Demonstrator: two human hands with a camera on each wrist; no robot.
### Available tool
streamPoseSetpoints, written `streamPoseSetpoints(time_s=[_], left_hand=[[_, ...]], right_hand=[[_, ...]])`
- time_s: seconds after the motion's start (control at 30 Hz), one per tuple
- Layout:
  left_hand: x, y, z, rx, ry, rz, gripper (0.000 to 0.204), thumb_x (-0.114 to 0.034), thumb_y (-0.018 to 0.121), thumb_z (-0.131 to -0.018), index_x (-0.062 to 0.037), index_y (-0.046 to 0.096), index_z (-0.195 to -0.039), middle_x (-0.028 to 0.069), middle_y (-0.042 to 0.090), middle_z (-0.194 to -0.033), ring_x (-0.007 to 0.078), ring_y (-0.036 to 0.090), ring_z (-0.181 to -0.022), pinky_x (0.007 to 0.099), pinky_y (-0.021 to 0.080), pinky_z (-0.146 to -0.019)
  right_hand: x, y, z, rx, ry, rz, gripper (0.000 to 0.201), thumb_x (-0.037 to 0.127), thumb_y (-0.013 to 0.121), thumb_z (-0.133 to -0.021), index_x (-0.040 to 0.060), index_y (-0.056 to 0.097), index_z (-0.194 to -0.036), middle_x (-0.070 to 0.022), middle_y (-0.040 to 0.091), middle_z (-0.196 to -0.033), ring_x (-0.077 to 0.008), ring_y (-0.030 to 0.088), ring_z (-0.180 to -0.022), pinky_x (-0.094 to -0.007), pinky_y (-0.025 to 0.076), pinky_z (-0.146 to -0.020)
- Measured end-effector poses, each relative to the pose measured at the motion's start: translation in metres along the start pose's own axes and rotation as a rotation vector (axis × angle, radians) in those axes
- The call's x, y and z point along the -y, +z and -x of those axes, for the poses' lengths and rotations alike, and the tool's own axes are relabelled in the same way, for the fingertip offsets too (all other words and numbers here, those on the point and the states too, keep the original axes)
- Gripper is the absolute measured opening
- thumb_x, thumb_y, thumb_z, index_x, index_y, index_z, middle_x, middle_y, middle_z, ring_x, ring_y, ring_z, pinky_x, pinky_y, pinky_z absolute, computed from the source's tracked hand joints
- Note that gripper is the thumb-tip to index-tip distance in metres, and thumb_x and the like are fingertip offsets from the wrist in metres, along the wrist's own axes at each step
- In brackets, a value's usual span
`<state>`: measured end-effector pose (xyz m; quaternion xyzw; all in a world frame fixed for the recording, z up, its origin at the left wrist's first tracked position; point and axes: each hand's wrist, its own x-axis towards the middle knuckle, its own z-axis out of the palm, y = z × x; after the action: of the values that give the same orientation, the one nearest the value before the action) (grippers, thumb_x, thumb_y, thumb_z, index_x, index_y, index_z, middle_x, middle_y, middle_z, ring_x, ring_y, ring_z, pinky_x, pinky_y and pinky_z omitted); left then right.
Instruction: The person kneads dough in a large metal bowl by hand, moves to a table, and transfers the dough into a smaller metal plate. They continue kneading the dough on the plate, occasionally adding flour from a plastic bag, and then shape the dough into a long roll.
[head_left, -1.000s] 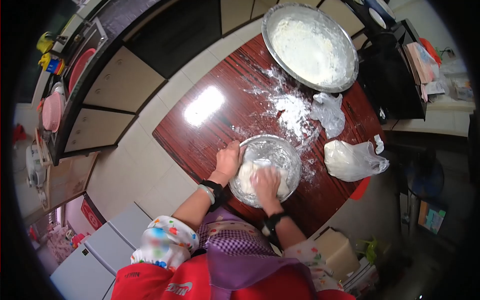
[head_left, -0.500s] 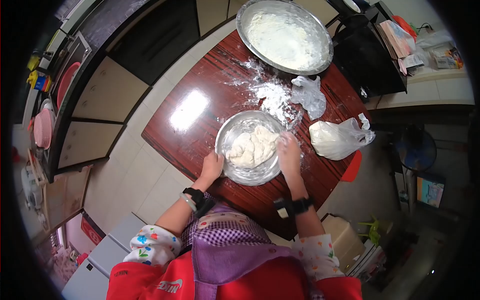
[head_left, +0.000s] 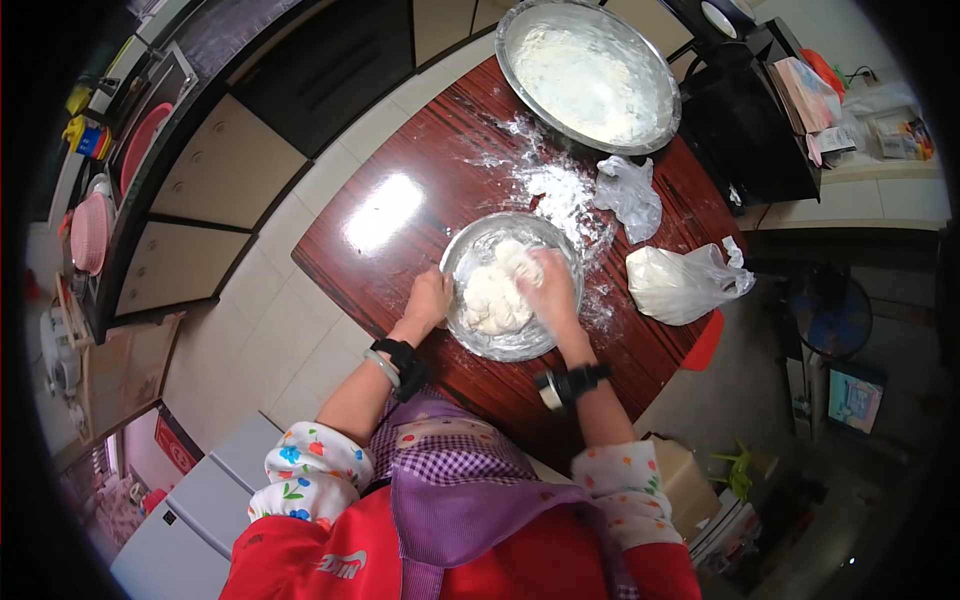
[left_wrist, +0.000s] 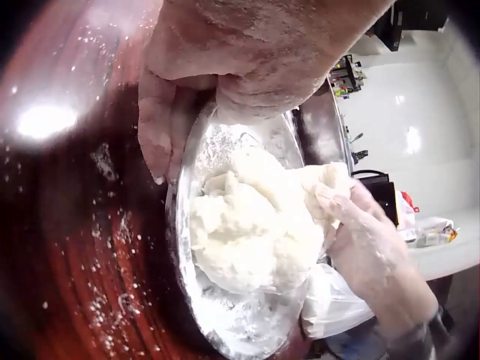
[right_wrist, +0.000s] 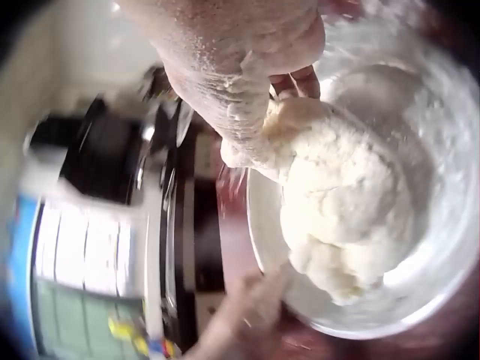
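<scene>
The right hand (head_left: 550, 290) is closed in a narrow pinch, with an edge of the white dough (head_left: 495, 300) held between thumb and fingers at about two o'clock of the metal bowl (head_left: 505, 350). The bowl is gripped at its nine o'clock rim by the left hand (head_left: 430, 297), whose fingers are laid down the outside. The lumpy dough is seated inside, most of its mass set toward eight o'clock. Around the bowl, on the dark red table (head_left: 365, 290), loose flour (head_left: 565, 195) is scattered toward one o'clock, with a large basin (head_left: 652, 118) placed beyond it. A crumpled bag (head_left: 630, 197) is seen at two o'clock, and a filled plastic bag (head_left: 675, 288) at three.
</scene>
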<state>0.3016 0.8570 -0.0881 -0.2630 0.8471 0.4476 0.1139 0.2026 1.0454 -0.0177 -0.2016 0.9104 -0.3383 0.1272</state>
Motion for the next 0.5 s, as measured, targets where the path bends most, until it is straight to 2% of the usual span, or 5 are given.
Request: streamPoseSetpoints(time_s=[0.03, 0.13, 0.17, 0.37, 0.5], left_hand=[[0.000, 0.004, 0.004, -0.060, -0.011, 0.015, 0.029, -0.020, 0.050, -0.091, 0.0089, 0.055, -0.093, 0.0337, 0.059, -0.084, 0.0483, 0.058, -0.086, 0.0508, 0.046, -0.076], [-0.002, 0.004, 0.010, -0.064, -0.033, 0.060, 0.028, -0.019, 0.050, -0.091, 0.0092, 0.054, -0.094, 0.0340, 0.059, -0.084, 0.0488, 0.058, -0.085, 0.0512, 0.046, -0.075], [-0.003, 0.003, 0.011, -0.059, -0.031, 0.061, 0.028, -0.019, 0.050, -0.091, 0.0092, 0.054, -0.094, 0.0340, 0.059, -0.084, 0.0488, 0.058, -0.085, 0.0512, 0.046, -0.075], [-0.012, 0.002, 0.018, -0.100, 0.008, 0.059, 0.027, -0.018, 0.046, -0.093, 0.0088, 0.049, -0.093, 0.0334, 0.059, -0.078, 0.0497, 0.058, -0.080, 0.0523, 0.046, -0.070], [-0.014, 0.005, 0.020, -0.127, 0.042, 0.071, 0.026, -0.018, 0.045, -0.094, 0.0075, 0.047, -0.093, 0.0331, 0.058, -0.073, 0.0496, 0.058, -0.073, 0.0531, 0.046, -0.066]], right_hand=[[0.010, -0.007, 0.011, 0.036, -0.164, 0.059, 0.032, 0.018, 0.072, -0.072, 0.0077, 0.060, -0.099, -0.0168, 0.057, -0.096, -0.0343, 0.055, -0.097, -0.0423, 0.044, -0.085], [0.053, -0.024, 0.042, 0.203, -0.173, 0.344, 0.024, 0.020, 0.071, -0.072, 0.0069, 0.061, -0.089, -0.0152, 0.058, -0.093, -0.0337, 0.056, -0.090, -0.0439, 0.046, -0.077], [0.048, -0.017, 0.049, 0.202, -0.168, 0.345, 0.024, 0.020, 0.071, -0.072, 0.0069, 0.061, -0.089, -0.0152, 0.058, -0.093, -0.0337, 0.056, -0.090, -0.0439, 0.046, -0.077], [-0.006, 0.030, 0.060, -0.058, -0.212, 0.380, 0.016, 0.022, 0.068, -0.074, 0.0077, 0.062, -0.079, -0.0126, 0.058, -0.085, -0.0328, 0.057, -0.080, -0.0443, 0.047, -0.066], [-0.022, 0.041, 0.021, -0.167, -0.215, 0.363, 0.013, 0.019, 0.066, -0.075, 0.0075, 0.062, -0.079, -0.0126, 0.058, -0.078, -0.0315, 0.058, -0.075, -0.0434, 0.047, -0.067]])
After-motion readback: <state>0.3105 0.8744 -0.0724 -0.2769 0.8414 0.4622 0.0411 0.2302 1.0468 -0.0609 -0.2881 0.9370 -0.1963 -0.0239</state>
